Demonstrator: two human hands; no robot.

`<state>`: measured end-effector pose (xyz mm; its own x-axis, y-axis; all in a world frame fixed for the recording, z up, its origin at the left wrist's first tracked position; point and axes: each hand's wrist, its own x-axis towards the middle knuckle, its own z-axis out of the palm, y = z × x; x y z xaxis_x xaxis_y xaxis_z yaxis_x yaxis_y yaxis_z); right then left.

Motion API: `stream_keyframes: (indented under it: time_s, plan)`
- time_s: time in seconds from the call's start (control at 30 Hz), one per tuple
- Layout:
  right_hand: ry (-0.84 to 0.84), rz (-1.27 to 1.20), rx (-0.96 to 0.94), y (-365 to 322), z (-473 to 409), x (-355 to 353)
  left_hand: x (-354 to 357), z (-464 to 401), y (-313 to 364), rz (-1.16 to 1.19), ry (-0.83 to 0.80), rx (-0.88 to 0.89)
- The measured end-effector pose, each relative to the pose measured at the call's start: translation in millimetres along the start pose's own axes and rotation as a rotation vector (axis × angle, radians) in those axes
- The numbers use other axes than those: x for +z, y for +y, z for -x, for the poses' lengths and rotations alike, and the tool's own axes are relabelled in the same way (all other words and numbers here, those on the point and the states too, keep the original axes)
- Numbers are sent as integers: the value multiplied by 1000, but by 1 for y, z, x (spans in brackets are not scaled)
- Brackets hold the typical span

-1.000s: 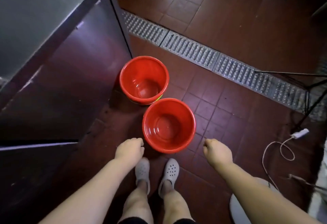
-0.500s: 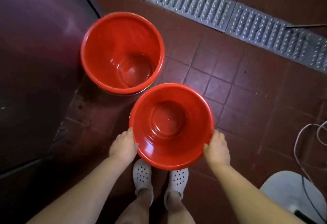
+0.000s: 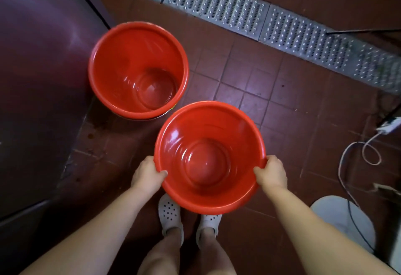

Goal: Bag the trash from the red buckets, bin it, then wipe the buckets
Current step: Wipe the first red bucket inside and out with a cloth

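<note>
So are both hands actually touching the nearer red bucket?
Touching. The head view shows the left hand and right hand gripping opposite sides of the nearer bucket's rim.

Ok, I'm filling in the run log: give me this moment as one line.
left hand: grips near bucket rim | right hand: grips opposite rim | far bucket: on floor, untouched | both buckets: no trash visible

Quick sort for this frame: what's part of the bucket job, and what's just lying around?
Job:
- near red bucket, gripped at the rim by left hand and right hand
- far red bucket, on the floor beside the cabinet

Lying about:
- floor drain grate
- white cable and its adapter
- round white object at lower right
</note>
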<state>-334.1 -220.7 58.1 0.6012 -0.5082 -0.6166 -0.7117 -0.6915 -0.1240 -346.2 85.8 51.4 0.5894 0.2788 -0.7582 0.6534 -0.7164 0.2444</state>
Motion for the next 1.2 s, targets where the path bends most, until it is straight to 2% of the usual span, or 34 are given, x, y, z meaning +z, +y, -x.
stream_keyframes:
  time_s: [0.27,0.4,0.57,0.83,1.07,1.2]
  plan:
    - [163,-68,-21,-20,106,-174,-102,124,70,93,-9,138]
    - [274,-106,-101,-46,153,-254,-166,178,100,157,41,231]
    - [370,-194,-224,-84,177,-323,-229,216,132,266,141,290]
    - [402,-295,-464,-155,122,-411,-285,215,212,407,295,313]
    - [357,-279,-653,-227,29,-489,-299,188,305,554,407,190]
    - [332,-285,-726,-281,-8,-532,-321,179,347,634,463,181]
